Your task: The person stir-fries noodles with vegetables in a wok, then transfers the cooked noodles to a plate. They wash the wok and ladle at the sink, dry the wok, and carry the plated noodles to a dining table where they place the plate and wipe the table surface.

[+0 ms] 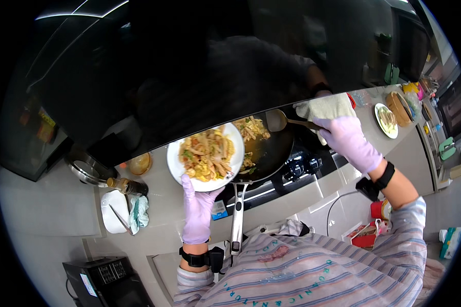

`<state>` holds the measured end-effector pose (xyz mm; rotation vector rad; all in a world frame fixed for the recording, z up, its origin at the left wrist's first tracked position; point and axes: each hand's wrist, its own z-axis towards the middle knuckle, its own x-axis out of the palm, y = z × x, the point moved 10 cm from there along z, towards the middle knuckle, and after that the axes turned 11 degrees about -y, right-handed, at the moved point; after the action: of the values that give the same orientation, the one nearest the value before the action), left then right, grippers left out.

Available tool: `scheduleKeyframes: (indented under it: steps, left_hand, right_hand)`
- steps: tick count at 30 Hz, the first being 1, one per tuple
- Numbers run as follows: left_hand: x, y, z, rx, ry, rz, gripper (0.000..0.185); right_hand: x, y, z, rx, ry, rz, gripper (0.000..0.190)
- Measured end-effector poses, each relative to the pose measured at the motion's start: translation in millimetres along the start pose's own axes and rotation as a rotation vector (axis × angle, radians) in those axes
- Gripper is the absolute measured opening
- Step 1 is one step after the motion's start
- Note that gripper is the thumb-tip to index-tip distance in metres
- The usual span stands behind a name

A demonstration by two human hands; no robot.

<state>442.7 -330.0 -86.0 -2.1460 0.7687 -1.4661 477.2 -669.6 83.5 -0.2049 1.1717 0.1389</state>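
Observation:
My left hand (198,213), in a lilac glove, grips the near rim of a white plate (173,170). A heap of stir-fried food (209,155) with egg and green bits covers the plate's middle. Partly beneath the plate stands a black frying pan (280,153) on the hob, its steel handle (237,222) pointing towards me. More of the same food (251,128) and some liquid lie in the pan. My right hand (342,140), also gloved, holds the handle of a metal cooking ladle (276,120), whose head is over the pan's far side.
A dark range hood (230,76) overhangs the hob and hides its back. Right of the pan lies a pale cloth (326,107); farther right is an oval plate of food (386,120). Leftward are a lidded pot (86,167), a jar (127,187) and a white dish (115,211) with a knife (120,218).

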Motion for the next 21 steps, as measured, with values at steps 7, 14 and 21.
scheduleKeyframes:
  steps: [7,14,21]
  left_hand:
    - [-30,-27,-15,0.127,-0.14,-0.024,0.082]
    - [-48,-47,-37,0.207,-0.204,0.004,0.081]
    - [-64,-47,-45,0.186,-0.235,-0.041,0.078]
  right_hand:
    - [32,12,49,0.008,0.385,-0.194,0.012]
    - [102,-7,47,0.271,0.437,0.18,0.03]
    - [166,21,4,0.421,0.469,0.575,0.035]
